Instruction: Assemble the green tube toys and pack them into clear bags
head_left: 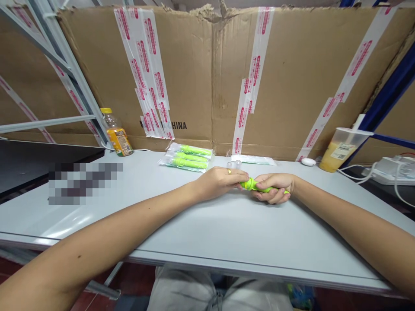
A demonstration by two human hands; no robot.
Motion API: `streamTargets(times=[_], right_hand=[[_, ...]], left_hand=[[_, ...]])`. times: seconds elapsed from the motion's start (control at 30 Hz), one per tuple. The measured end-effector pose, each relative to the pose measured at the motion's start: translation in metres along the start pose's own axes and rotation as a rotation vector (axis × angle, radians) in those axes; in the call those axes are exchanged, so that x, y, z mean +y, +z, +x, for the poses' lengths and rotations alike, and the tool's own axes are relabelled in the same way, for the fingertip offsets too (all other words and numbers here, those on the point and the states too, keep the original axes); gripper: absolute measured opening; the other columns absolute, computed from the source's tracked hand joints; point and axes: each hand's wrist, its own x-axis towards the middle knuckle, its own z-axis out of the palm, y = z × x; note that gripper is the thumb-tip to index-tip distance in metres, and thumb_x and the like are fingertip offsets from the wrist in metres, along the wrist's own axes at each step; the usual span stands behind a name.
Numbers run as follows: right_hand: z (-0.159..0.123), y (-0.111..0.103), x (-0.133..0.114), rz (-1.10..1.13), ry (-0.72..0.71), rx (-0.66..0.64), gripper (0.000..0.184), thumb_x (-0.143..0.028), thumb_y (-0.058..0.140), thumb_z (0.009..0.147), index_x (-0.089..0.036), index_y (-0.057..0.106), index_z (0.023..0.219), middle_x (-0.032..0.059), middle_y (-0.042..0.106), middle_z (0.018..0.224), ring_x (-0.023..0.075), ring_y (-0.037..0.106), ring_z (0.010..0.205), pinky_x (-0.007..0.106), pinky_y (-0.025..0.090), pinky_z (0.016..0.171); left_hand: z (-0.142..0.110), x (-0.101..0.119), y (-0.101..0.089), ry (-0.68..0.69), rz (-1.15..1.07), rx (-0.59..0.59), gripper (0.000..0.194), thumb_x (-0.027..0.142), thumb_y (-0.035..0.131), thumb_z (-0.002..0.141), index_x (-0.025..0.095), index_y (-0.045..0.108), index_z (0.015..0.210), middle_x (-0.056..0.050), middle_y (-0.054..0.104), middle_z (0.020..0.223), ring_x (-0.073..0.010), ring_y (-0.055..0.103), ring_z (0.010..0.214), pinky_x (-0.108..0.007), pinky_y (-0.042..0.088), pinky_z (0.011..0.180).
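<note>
Both hands meet over the table around a lime-green stick-shaped item (249, 184) with a ringed collar; its exact kind is unclear. My right hand (272, 188) is wrapped round its shaft, and a thin green end sticks out near the wrist. At the collar end, my left hand (223, 179), with a ring on one finger, has its fingers closed over the tip. That tip is hidden under the fingers. Just behind the hands stand two small clear domed pieces (238, 164). Beyond the left hand lie several similar green items in clear plastic bags (189, 157).
A flat white packet (254, 160) lies by the cardboard wall (194, 65). Further right are a white oval object (308, 162), a cup of yellow drink (339, 151) and a power strip with cables (392, 170). A juice bottle (119, 136) stands back left, near a blurred patch.
</note>
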Motion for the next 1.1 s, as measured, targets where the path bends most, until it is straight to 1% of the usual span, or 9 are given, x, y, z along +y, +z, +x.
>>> streamTargets(times=[0.13, 0.33, 0.4, 0.47, 0.57, 0.73, 0.87, 1.0, 1.1], right_hand=[[-0.001, 0.001, 0.001, -0.01, 0.004, 0.008, 0.025, -0.036, 0.048, 0.102, -0.013, 0.056, 0.097, -0.0109, 0.039, 0.056, 0.0009, 0.018, 0.031, 0.011, 0.032, 0.026], [-0.001, 0.003, 0.001, -0.013, 0.017, 0.0, 0.024, -0.036, 0.05, 0.101, -0.013, 0.056, 0.095, -0.0106, 0.04, 0.055, 0.0011, 0.02, 0.031, 0.012, 0.033, 0.027], [-0.002, 0.004, 0.001, 0.003, -0.005, -0.009, 0.024, -0.036, 0.05, 0.101, -0.014, 0.055, 0.094, -0.0107, 0.039, 0.055, 0.001, 0.02, 0.031, 0.011, 0.033, 0.027], [-0.003, 0.004, 0.002, 0.016, -0.031, -0.019, 0.023, -0.035, 0.049, 0.101, -0.014, 0.055, 0.094, -0.0107, 0.039, 0.055, 0.001, 0.02, 0.031, 0.011, 0.032, 0.027], [-0.004, 0.003, 0.003, 0.021, -0.043, -0.023, 0.023, -0.035, 0.049, 0.101, -0.014, 0.056, 0.095, -0.0105, 0.039, 0.056, 0.0011, 0.02, 0.031, 0.011, 0.033, 0.027], [-0.005, 0.002, 0.005, 0.005, -0.061, 0.009, 0.022, -0.035, 0.048, 0.101, -0.015, 0.055, 0.099, -0.0106, 0.04, 0.057, 0.0013, 0.02, 0.031, 0.011, 0.033, 0.027], [-0.009, 0.001, 0.004, -0.027, -0.07, 0.043, 0.021, -0.035, 0.047, 0.102, -0.015, 0.053, 0.101, -0.0103, 0.041, 0.058, 0.0014, 0.021, 0.031, 0.011, 0.033, 0.027], [-0.019, -0.004, 0.003, -0.051, -0.073, 0.066, 0.021, -0.035, 0.047, 0.102, -0.015, 0.053, 0.102, -0.0106, 0.041, 0.057, 0.0013, 0.019, 0.031, 0.011, 0.032, 0.027], [-0.026, -0.01, 0.003, -0.063, -0.08, 0.106, 0.021, -0.035, 0.047, 0.102, -0.015, 0.054, 0.101, -0.0106, 0.041, 0.057, 0.0016, 0.019, 0.031, 0.012, 0.031, 0.026]], left_hand=[[0.005, 0.004, -0.001, 0.02, -0.002, 0.03, 0.02, 0.017, 0.059, 0.093, 0.016, 0.068, 0.111, -0.011, 0.075, 0.11, -0.0169, 0.073, 0.103, -0.026, 0.059, 0.092], [0.006, 0.007, -0.005, 0.01, 0.037, -0.032, 0.011, 0.019, 0.055, 0.096, 0.016, 0.065, 0.098, -0.012, 0.073, 0.105, -0.0148, 0.071, 0.091, -0.025, 0.058, 0.081], [0.006, 0.008, -0.006, -0.012, 0.048, -0.044, 0.015, 0.018, 0.05, 0.097, 0.016, 0.062, 0.088, -0.01, 0.071, 0.097, -0.012, 0.068, 0.081, -0.022, 0.055, 0.075], [0.004, 0.008, -0.005, -0.042, 0.049, -0.054, 0.021, 0.017, 0.046, 0.099, 0.016, 0.058, 0.082, -0.008, 0.069, 0.09, -0.0105, 0.065, 0.077, -0.021, 0.052, 0.072], [0.003, 0.007, -0.003, -0.089, 0.013, -0.04, 0.021, 0.017, 0.043, 0.1, 0.017, 0.055, 0.083, -0.006, 0.066, 0.087, -0.0113, 0.063, 0.078, -0.022, 0.051, 0.074], [0.001, 0.005, -0.002, -0.148, -0.035, -0.052, 0.015, 0.022, 0.048, 0.099, 0.017, 0.056, 0.089, -0.006, 0.065, 0.088, -0.0138, 0.062, 0.082, -0.026, 0.05, 0.076], [0.0, -0.004, -0.012, -0.151, 0.013, -0.085, 0.014, 0.023, 0.048, 0.099, 0.017, 0.059, 0.093, -0.007, 0.067, 0.09, -0.0141, 0.063, 0.082, -0.025, 0.048, 0.074], [-0.003, -0.02, -0.031, -0.199, 0.179, -0.087, 0.018, 0.022, 0.046, 0.099, 0.017, 0.063, 0.097, -0.005, 0.068, 0.088, -0.0134, 0.063, 0.077, -0.025, 0.044, 0.069], [-0.008, -0.032, -0.04, -0.266, 0.321, -0.186, 0.021, 0.02, 0.045, 0.098, 0.018, 0.065, 0.093, -0.004, 0.068, 0.085, -0.0138, 0.061, 0.071, -0.026, 0.04, 0.065]])
